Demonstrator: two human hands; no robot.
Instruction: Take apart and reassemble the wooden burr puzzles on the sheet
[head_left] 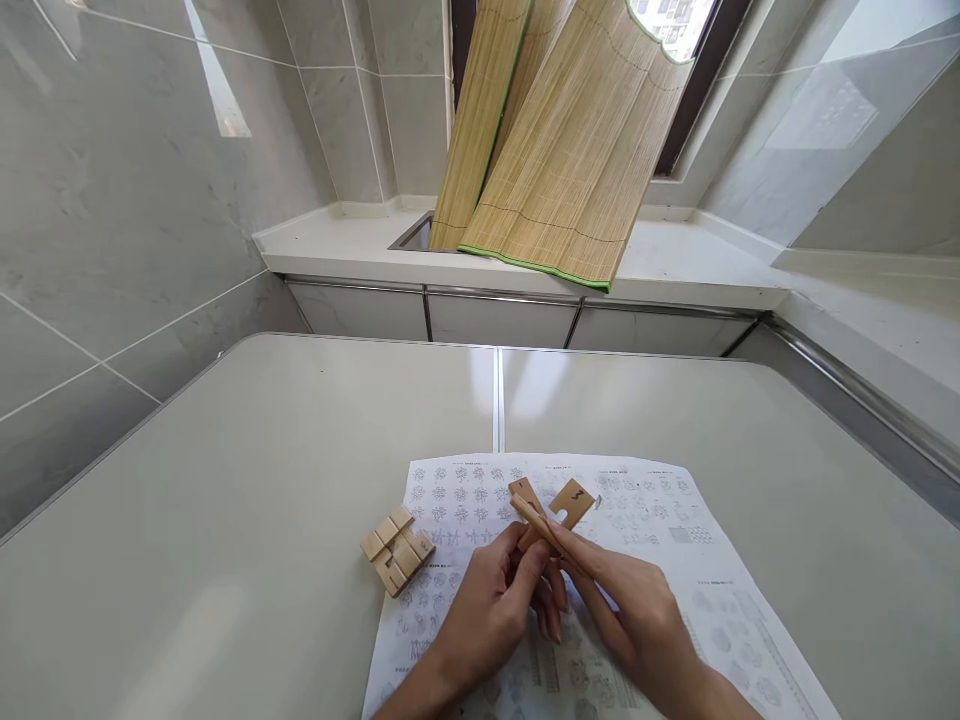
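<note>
Both my hands meet over a printed sheet, gripping numbered wooden puzzle pieces between them. My left hand (499, 600) has its thumb and fingers closed on the lower left of the crossed pieces. From the right, my right hand (630, 600) pinches a long thin wooden puzzle piece (547, 530) that slants up to the left. A flat wooden piece marked 3 (574, 500) sticks out to the upper right, with a notch in its edge. Another numbered piece (523, 490) shows behind the slanting one. My fingers hide where the pieces join.
A small notched wooden block assembly (397, 550) lies at the sheet's left edge. The printed sheet (697, 520) shows rows of small diagrams. Under it is a pale table (225, 500) with a centre seam. Bamboo mats (559, 150) lean at the window over a counter (337, 240).
</note>
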